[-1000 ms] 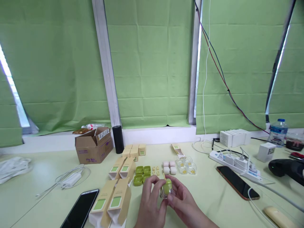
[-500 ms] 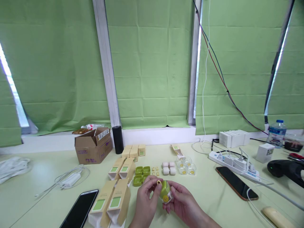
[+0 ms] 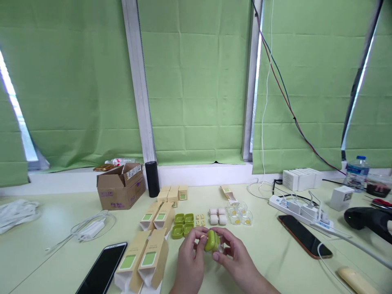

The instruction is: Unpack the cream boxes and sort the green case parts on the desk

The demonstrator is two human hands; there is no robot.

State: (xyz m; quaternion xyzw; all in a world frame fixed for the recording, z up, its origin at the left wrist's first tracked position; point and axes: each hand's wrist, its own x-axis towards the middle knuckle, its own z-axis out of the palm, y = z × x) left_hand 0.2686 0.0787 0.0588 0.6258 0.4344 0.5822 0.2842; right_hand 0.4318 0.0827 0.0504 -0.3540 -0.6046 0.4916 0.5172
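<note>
A small case with a green cap and a clear body [image 3: 212, 241] is held between both hands above the table's front middle. My left hand [image 3: 192, 255] pinches its green end from the left, and my right hand [image 3: 234, 254] grips the clear end. Beyond the hands lie green square trays [image 3: 189, 218], tiny yellow pieces [image 3: 200, 220], white rolls [image 3: 217, 216] and clear cases with yellow spots [image 3: 239, 213]. Left of my left hand stand tan paper boxes [image 3: 153, 259] with green labels.
A phone [image 3: 102, 267] lies at the front left, another phone [image 3: 304, 236] at the right. Further back are a cardboard box [image 3: 121, 188], a black cylinder [image 3: 152, 179] and small tan boxes [image 3: 173, 194]. A power strip [image 3: 301, 210] with cables and a black device [image 3: 369, 220] stand at the right.
The case has turned, so its green cap faces me more and the yellow button face is no longer visible. The right hand's fingers have shifted up around its clear end.
</note>
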